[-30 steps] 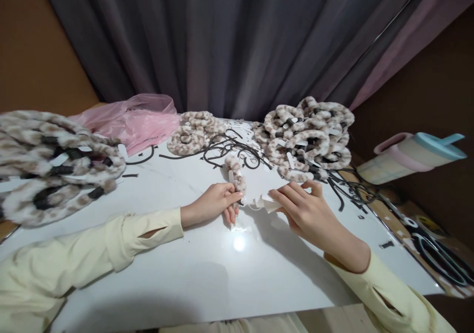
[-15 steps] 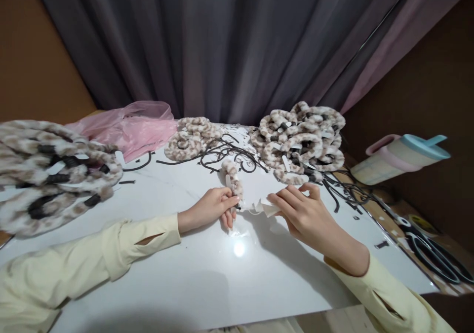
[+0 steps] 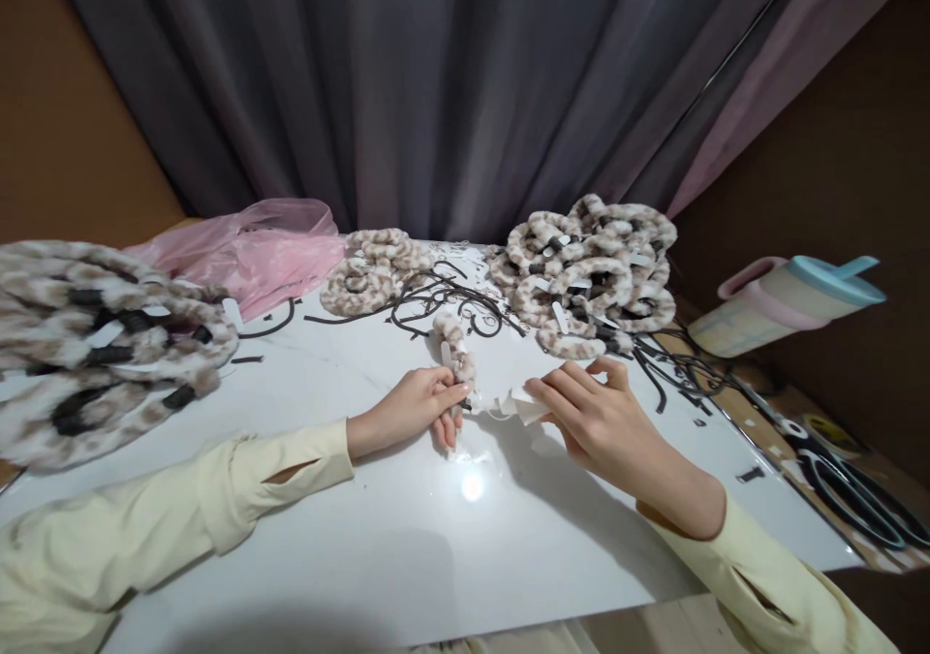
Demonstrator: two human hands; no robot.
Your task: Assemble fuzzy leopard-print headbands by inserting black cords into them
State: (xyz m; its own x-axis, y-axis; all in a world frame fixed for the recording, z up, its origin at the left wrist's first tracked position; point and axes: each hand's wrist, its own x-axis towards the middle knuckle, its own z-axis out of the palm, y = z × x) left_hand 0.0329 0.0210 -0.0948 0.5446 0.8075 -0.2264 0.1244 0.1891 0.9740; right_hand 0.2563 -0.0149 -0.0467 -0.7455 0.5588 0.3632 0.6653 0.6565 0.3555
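Note:
In the middle of the white table, my left hand is closed on one end of a fluffy, brown-spotted strip. A small white tag lies along the strip, and a short dark end shows by my thumb. To its right, my right hand pinches a folded white paper-like piece, its fingers bent over the top. A thin pale strand hangs between the two hands. Whether the white piece touches the fluffy strip I cannot tell.
Fluffy spotted rings are piled at the left and at the back right. Black cords lie behind my hands. A pink plastic bag is at the back left. Scissors and a lidded tumbler stand at the right.
Both hands keep nearly the same pose and hold the same things. The view has shifted very slightly.

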